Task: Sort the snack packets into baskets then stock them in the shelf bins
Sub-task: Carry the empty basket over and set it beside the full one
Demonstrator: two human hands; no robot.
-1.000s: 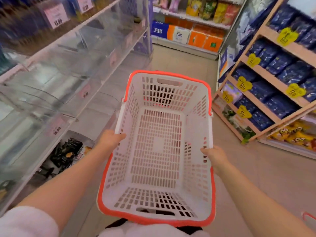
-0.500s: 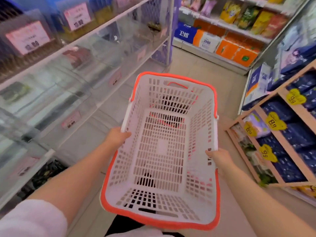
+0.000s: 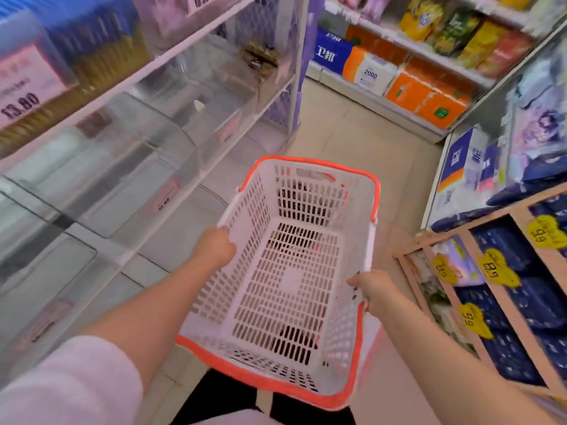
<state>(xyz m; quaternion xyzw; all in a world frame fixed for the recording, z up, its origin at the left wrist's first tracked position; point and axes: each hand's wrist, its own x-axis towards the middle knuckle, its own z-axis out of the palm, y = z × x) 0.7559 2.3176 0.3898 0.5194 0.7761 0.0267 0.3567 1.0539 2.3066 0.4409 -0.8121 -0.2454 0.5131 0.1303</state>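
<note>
I hold a white slotted basket with an orange rim out in front of me at waist height; nothing lies inside it. My left hand grips its left rim and my right hand grips its right rim. To my left runs a white shelf with clear plastic bins; one far bin holds dark snack packets, the nearer ones look bare. The picture is blurred by motion.
A wooden rack of dark blue packets with yellow price tags stands at the right. Across the aisle end, a shelf carries orange and blue tissue packs and bright snack bags. Beige floor tiles run ahead.
The view has swung up and to the right along the aisle. The basket has shifted right and tilted slightly, with both hands still on its rims.
</note>
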